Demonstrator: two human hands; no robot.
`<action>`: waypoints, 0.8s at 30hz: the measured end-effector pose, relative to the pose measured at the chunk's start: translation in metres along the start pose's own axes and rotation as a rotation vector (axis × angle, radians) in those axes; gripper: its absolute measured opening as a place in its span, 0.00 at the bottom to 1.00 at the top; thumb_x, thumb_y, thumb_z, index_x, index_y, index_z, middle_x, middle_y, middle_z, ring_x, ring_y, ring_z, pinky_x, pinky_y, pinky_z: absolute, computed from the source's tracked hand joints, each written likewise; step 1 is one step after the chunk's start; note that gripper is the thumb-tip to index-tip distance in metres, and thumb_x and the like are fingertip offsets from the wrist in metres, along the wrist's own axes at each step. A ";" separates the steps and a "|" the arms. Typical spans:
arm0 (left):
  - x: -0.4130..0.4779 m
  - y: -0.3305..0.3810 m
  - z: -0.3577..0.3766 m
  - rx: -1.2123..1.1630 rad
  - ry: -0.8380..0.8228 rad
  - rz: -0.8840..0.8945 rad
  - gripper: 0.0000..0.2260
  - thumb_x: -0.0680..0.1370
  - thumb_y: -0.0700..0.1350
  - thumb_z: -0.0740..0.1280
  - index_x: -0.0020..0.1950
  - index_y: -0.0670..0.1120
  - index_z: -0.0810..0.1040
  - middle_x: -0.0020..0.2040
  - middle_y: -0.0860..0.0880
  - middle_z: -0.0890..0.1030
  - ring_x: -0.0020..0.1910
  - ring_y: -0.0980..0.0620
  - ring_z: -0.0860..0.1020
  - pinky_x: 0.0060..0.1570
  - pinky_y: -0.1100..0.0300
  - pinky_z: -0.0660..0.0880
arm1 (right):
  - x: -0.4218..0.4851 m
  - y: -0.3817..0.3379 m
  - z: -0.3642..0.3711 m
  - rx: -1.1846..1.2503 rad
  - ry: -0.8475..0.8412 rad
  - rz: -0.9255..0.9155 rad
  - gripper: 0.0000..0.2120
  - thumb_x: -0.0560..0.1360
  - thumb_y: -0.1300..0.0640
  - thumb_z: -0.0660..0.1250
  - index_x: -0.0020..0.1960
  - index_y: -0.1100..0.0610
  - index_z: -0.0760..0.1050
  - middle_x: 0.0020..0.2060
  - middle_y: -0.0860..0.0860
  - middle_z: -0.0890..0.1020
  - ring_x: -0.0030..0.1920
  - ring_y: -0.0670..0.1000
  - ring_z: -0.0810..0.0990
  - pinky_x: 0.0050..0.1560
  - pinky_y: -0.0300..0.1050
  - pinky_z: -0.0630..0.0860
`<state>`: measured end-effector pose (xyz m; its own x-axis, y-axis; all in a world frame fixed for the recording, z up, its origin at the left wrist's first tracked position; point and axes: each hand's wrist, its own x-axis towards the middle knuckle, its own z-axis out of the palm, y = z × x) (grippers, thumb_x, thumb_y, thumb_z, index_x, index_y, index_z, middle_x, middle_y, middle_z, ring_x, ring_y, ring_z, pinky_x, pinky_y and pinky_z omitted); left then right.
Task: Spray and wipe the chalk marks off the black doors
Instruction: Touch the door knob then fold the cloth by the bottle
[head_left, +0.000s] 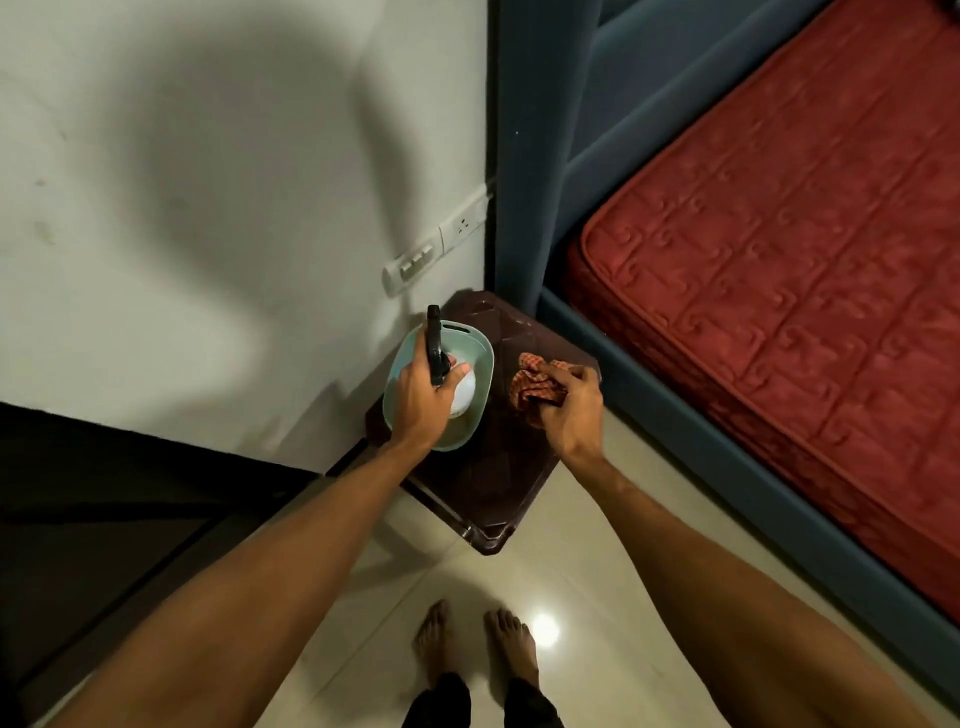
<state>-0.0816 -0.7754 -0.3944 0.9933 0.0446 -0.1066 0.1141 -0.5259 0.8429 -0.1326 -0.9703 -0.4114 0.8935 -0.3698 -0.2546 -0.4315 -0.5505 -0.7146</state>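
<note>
Left hand (421, 400) hides much of the spray bottle (464, 395), right hand (571, 410) the cloth (525, 376)

- A dark brown plastic stool (493, 467) stands on the pale tiled floor (597, 519).
- A pale green basin (482, 364) sits at its left edge.
- A checked cloth (530, 389) lies by its right edge.

Head view: the wide-angle camera, worn on the person's head, is looking forward and steeply down. The brown stool (498, 467) is sitting near frame centre, within arm's reach. The bare feet (434, 639) are showing at 6 o'clock, the white wall (208, 208) is filling 10 o'clock, and the red mattress (779, 260) is lying at 2 o'clock.
</note>
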 end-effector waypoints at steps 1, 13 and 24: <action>0.001 -0.005 0.006 0.012 -0.006 -0.005 0.31 0.80 0.46 0.75 0.80 0.42 0.68 0.62 0.40 0.84 0.61 0.44 0.81 0.64 0.59 0.73 | 0.004 0.007 0.007 -0.001 -0.041 0.000 0.29 0.72 0.69 0.73 0.71 0.55 0.76 0.71 0.57 0.68 0.70 0.60 0.71 0.77 0.54 0.66; 0.013 -0.061 0.020 -0.035 -0.076 -0.156 0.30 0.75 0.48 0.79 0.74 0.42 0.75 0.66 0.44 0.82 0.67 0.46 0.79 0.71 0.46 0.75 | 0.031 0.056 0.057 -0.210 -0.377 -0.040 0.37 0.78 0.65 0.70 0.80 0.41 0.61 0.81 0.57 0.53 0.80 0.64 0.52 0.81 0.61 0.50; 0.007 -0.031 -0.016 0.057 -0.213 -0.122 0.41 0.75 0.41 0.79 0.83 0.49 0.61 0.77 0.45 0.73 0.76 0.44 0.71 0.74 0.42 0.70 | 0.019 0.026 0.034 -0.235 -0.425 -0.040 0.38 0.75 0.69 0.66 0.80 0.45 0.62 0.78 0.58 0.64 0.77 0.64 0.62 0.78 0.63 0.61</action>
<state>-0.0776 -0.7450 -0.4125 0.9451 -0.0666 -0.3199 0.2257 -0.5747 0.7866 -0.1225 -0.9664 -0.4571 0.8606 -0.0337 -0.5082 -0.3684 -0.7301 -0.5755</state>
